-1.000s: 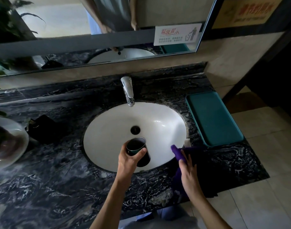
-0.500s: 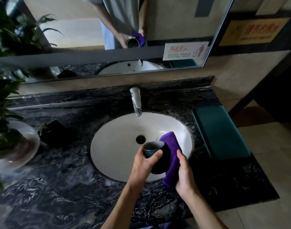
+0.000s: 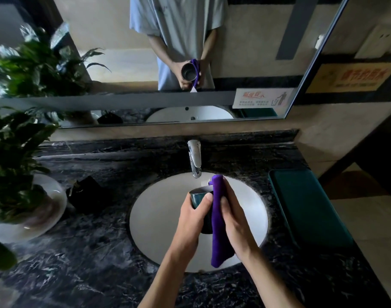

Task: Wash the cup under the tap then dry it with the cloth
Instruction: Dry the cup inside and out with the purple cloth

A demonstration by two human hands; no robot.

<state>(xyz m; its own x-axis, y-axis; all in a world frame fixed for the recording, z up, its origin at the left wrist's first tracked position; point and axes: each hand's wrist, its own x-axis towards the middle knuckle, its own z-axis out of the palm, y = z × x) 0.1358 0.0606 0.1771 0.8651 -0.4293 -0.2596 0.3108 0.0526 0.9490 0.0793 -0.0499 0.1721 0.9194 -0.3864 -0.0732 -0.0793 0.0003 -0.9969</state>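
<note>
Dim washroom, wide-angle and soft.

Lit mostly from the bright room in the mirror (image 3: 172, 63); dark over the marble desk (image 3: 79, 252), brighter on the white sink (image 3: 159, 218). Glinted on the tap (image 3: 195, 158). Blurred on the plant (image 3: 19, 134) at left; bent and stretched toward the edges; hazy on the wall signs.

A potted plant (image 3: 16, 152) and green tray (image 3: 307, 207) flank the basin (image 3: 159, 218).

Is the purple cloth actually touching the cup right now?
Touching. The head view shows the purple cloth pressed flat against the cup by the right hand, no gap visible.
</note>
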